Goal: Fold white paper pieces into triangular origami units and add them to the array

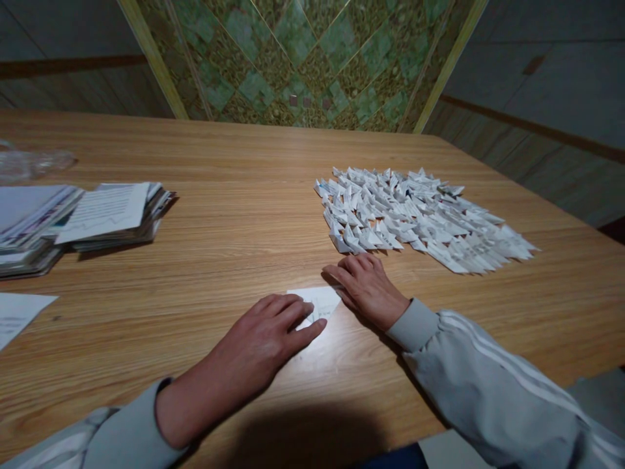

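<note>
Both hands lie flat, palms down and fingers spread, pressing a small white slip of paper [317, 304] against the wooden table [234, 221]; neither hand is curled around anything. The left hand [258, 345] covers the slip's near left part, with its fingertips [305, 312] resting on the paper. The right hand [367, 286] lies over the slip's right edge, its fingers pointing left and away from the person. The slip sits near the table's front edge, between the two hands, and only a little of it shows. Grey sleeves [488, 371] with pale stripes cover both forearms. Just beyond the right hand, a broad heap of folded white paper pieces [415, 218] lies in rough rows across the table's right half. Well apart on the left are stacks of printed sheets [107, 215], a loose sheet [17, 312] at the left edge, and a clear plastic item [29, 163] farther back, too blurred to identify.
</note>
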`<state>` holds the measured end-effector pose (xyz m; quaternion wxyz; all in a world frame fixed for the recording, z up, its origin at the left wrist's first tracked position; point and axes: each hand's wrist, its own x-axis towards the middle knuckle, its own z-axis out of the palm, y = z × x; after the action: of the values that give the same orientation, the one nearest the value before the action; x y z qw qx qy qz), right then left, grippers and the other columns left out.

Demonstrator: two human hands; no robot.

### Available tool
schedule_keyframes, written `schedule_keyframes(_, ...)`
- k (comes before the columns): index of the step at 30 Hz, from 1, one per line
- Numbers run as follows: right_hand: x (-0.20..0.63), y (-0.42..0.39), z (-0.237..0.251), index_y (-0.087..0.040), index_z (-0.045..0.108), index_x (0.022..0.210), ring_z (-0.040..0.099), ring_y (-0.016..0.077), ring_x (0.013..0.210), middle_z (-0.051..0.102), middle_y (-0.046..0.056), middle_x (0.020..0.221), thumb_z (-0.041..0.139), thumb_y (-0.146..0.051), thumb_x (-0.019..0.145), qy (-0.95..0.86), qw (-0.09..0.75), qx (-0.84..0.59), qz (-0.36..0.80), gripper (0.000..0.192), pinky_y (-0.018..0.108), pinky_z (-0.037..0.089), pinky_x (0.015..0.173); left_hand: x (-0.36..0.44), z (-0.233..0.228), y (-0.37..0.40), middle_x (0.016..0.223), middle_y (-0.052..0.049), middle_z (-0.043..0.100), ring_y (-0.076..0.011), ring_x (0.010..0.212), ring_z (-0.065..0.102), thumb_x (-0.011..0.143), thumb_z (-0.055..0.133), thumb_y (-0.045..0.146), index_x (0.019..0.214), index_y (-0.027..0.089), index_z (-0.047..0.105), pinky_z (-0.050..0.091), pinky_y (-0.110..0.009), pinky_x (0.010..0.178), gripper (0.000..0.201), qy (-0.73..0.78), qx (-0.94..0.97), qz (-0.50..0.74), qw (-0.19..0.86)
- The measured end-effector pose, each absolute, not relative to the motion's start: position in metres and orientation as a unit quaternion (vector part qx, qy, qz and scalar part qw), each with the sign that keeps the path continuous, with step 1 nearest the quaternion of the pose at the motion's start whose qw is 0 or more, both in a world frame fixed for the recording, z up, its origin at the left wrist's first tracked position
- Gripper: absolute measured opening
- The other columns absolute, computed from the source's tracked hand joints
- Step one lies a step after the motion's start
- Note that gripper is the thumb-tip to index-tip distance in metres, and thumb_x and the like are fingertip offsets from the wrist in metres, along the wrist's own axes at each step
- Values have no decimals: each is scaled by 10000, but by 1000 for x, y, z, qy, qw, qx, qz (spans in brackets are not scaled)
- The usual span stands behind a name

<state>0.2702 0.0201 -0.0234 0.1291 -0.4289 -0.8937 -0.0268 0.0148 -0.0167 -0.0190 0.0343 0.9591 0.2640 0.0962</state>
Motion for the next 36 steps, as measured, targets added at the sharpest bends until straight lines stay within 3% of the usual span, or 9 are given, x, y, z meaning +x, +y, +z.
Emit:
schedule_keyframes(3, 272, 23, -25, -199, 594, 1248, 512, 258, 1009, 641, 101, 1075, 522, -118, 975, -885, 141, -444, -24, 293, 412, 339, 918, 15, -17, -16, 1199, -98, 630, -288, 1106, 546, 997, 483, 171, 1333, 289, 559, 455, -455, 911, 365, 270, 957, 100, 39)
schedule_keyframes(8, 267, 26, -18, -167, 677, 989, 541, 235, 888, 664, 83, 906, 517, -132, 978, -864, 187, -468, 18, 164, 357, 369, 799, 17, -16, -16, 1150, -95, 639, -274, 1054, 566, 1006, 478, 200, 1294, 288, 592, 468, -429, 861, 322, 267, 956, 108, 44)
schedule_keyframes(12, 251, 14, -9, -161, 676, 1008, 546, 235, 929, 649, 83, 963, 585, -230, 965, -869, 174, -460, 57, 122, 354, 389, 838, 19, -17, -16, 1102, -77, 646, -262, 1009, 573, 1005, 495, 229, 1284, 308, 603, 473, -431, 857, 309, 276, 952, 113, 63)
schedule_keyframes(16, 242, 7, -7, -160, 668, 1059, 542, 259, 999, 635, 92, 1045, 753, -327, 859, -863, 133, -482, 74, 275, 373, 389, 883, 12, -19, -9, 1152, -86, 650, -238, 1043, 579, 1019, 463, 225, 1223, 249, 642, 479, -395, 892, 273, 297, 928, 198, 107)
schedule_keyframes(22, 243, 9, -7, -170, 663, 1021, 540, 252, 997, 644, 68, 1009, 767, -304, 851, -859, 129, -487, 90, 241, 389, 357, 908, 7, -23, 9, 1109, -89, 639, -252, 1024, 568, 963, 592, 334, 1172, 193, 650, 454, -405, 891, 259, 432, 862, 237, 118)
schedule_keyframes(27, 242, 9, -7, -171, 647, 941, 538, 235, 981, 642, 57, 982, 776, -269, 842, -855, 146, -485, 107, 190, 369, 338, 896, 16, -26, 16, 1009, -63, 607, -254, 963, 549, 915, 648, 328, 1031, 193, 635, 427, -397, 833, 179, 446, 860, 210, 136)
schedule_keyframes(36, 244, 10, -9, -173, 656, 1022, 532, 253, 1023, 642, 72, 1033, 776, -299, 844, -859, 144, -483, 90, 249, 386, 322, 920, 18, -27, 14, 884, -24, 569, -223, 848, 525, 914, 618, 266, 916, 199, 569, 399, -353, 751, 83, 432, 854, 235, 167)
